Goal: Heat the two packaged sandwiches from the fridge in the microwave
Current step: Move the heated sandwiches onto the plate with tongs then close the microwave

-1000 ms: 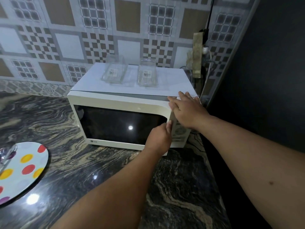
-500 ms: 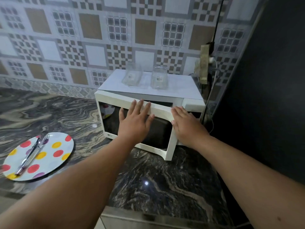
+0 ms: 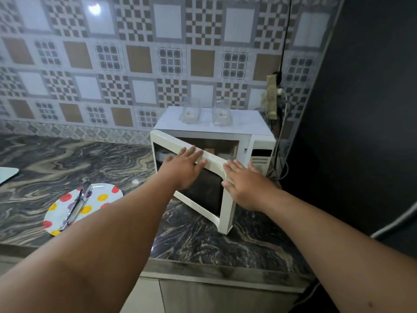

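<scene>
The microwave door [image 3: 203,184] now swings wider than a moment ago. Your left hand [image 3: 184,169] and right hand [image 3: 242,188] rest flat and open on it, gripping nothing, so loading can follow.

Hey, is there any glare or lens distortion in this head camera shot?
Head view: a bright lamp reflection glares on the wall tile, a fainter one on the countertop; wide-angle bending curves the dark panel edge; the left hand looks slightly blurred.
</scene>
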